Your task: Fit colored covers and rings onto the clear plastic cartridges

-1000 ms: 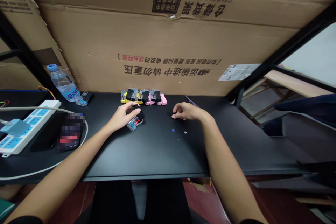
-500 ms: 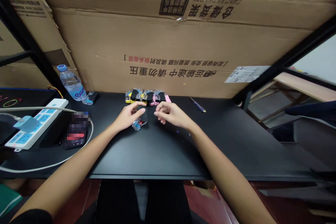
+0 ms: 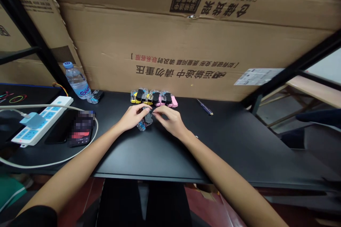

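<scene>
My left hand (image 3: 131, 117) is closed around a small black-and-clear plastic part with a blue end (image 3: 144, 122), holding it on the black table (image 3: 165, 152). My right hand (image 3: 169, 118) has come against the same part, its thumb and forefinger pinched at the top of it; whatever is in that pinch is too small to name. Just behind both hands stands a row of similar small parts in yellow, black and pink (image 3: 153, 98).
A small screwdriver (image 3: 204, 106) lies to the right near a large cardboard box (image 3: 186, 42). At the left are a water bottle (image 3: 77, 81), a white power strip (image 3: 39, 120) with a cable, a phone (image 3: 81, 133) and another small part (image 3: 95, 96).
My right hand has moved left from the small bits on the table to the part in my left hand. The camera view has shifted a little to the left.
</scene>
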Action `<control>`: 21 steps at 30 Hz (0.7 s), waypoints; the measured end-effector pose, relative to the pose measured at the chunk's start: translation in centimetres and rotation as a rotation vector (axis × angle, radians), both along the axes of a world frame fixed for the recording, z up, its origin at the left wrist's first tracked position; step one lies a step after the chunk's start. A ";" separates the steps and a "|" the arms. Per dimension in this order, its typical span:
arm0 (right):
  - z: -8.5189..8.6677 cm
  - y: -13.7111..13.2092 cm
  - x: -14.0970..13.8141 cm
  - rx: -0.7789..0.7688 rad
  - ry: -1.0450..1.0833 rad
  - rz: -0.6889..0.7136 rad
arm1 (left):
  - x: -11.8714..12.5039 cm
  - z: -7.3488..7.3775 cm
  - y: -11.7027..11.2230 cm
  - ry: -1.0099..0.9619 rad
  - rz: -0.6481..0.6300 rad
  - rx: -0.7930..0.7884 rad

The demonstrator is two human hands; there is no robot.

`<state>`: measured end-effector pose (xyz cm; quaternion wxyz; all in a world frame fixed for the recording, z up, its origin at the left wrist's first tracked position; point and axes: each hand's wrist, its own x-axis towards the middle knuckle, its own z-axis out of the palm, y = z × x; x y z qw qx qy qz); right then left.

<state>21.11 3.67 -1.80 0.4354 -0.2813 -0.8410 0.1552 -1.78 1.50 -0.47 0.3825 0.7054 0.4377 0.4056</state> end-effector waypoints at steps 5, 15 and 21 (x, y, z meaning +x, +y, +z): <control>0.3 -0.2 0.0 -0.004 -0.046 0.008 | 0.0 -0.1 -0.1 -0.013 -0.024 -0.030; 0.5 -0.4 0.0 -0.048 -0.083 0.054 | -0.2 0.1 -0.1 -0.009 -0.042 -0.047; 0.2 -0.6 -0.4 -0.123 0.015 0.043 | -0.4 -0.1 0.1 -0.028 -0.054 -0.051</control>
